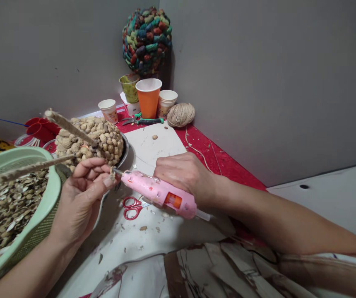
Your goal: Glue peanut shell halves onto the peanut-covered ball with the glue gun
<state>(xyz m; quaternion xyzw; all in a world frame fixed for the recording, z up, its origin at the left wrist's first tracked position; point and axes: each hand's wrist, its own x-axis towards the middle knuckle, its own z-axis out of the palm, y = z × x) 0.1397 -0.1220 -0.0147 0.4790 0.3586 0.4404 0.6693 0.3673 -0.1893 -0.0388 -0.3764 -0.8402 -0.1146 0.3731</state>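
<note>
In my right hand [181, 171] is a pink hot glue gun [153, 188], its nozzle pointing left and a clear glue stick poking out of its back. My left hand [83, 194] pinches a small tan piece [112, 173], which looks like a bit of shell, right at the nozzle tip. Behind my left fingers, a ball covered in peanut shells [109, 134] sits in a metal bowl [126, 151]. Two twine-wrapped sticks [69, 126] rise from around the ball towards the left. Red-handled scissors [131, 208] lie beneath the gun's nozzle.
A green basket [52, 182] of shell pieces stands at the left. Paper cups, an orange cup [148, 101], green-handled pliers [148, 121] and a twine ball [181, 114] line the back. A colourful ball [147, 41] stands in the wall corner. Shell crumbs dot the white board [140, 236].
</note>
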